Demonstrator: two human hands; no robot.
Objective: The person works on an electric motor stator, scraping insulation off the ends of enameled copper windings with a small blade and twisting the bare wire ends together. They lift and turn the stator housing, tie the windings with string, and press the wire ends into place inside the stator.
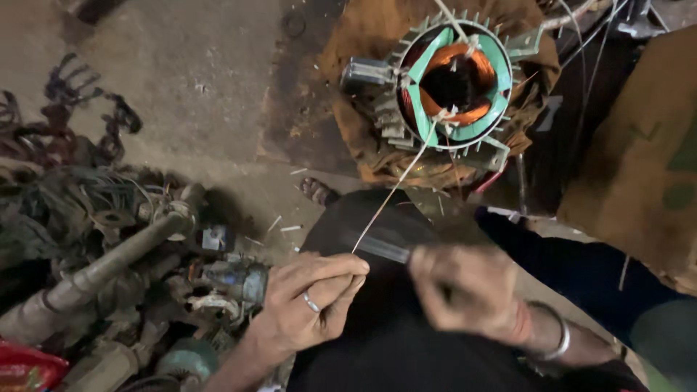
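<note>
Your left hand (308, 301) pinches the wire (396, 185) taut, near you, so it runs straight from the stator (454, 80) at far right, while your blurred right hand (465, 290) is closed around a thin tool (381, 247) laid against it.

A thin pale wire (396, 190) runs taut and slanted from the motor stator (454, 83) down toward the lap. The stator sits upright, mouth open: grey finned shell, green insulation lining, copper coil inside. A dark slim tool (381, 247) lies blurred just below the wire's lower end.
</note>
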